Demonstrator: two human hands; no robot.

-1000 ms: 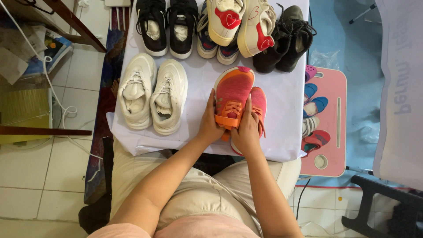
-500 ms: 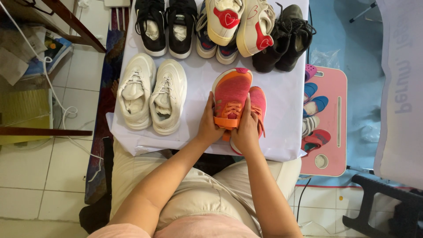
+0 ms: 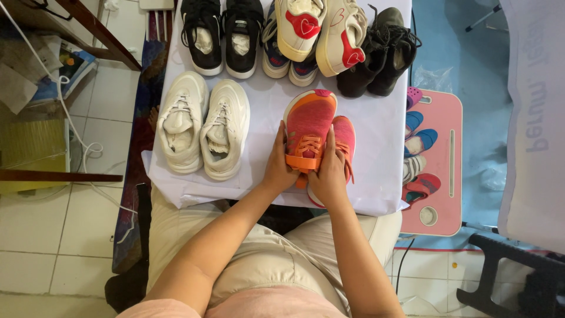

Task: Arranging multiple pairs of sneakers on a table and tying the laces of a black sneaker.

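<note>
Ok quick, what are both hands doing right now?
Left hand: closed on the pink-and-orange shoe, gripping its left side.
Right hand: closed on the same shoe, gripping its right side.

Both hands grip a pink-and-orange shoe [image 3: 309,126] over a white-covered table [image 3: 265,106]: the left hand [image 3: 280,168] on its left side, the right hand [image 3: 328,175] on its right. Its mate [image 3: 345,136] lies just beside it. White sneakers [image 3: 203,125] sit to the left, black sneakers [image 3: 222,32] beyond them.
</note>
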